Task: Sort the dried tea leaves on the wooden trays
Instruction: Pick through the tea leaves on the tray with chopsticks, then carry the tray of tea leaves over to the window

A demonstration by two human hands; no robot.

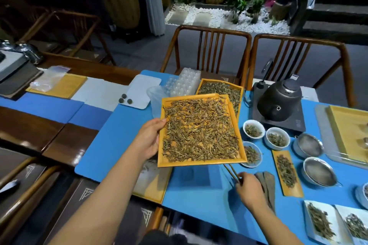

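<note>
Blue mats [127,131] cover a wooden table. Left hand [148,141] grips the left edge of a tray [201,162] of tea leaves [199,133], lifted above the mat. Near right, the right hand [249,189] pinches chopsticks [231,172]. Another tray [220,87] of leaves lies beyond.

A dark kettle [279,100] sits on its black hotplate [278,123] at the blue mat's [119,135] far edge — two wooden chairs [207,49] stand behind. Two metal strainers [308,145] lie near three dark balls [125,98] on a white tray [142,90].

Dim room, bright tabletop; soft blur, wide-angle bending at edges
</note>
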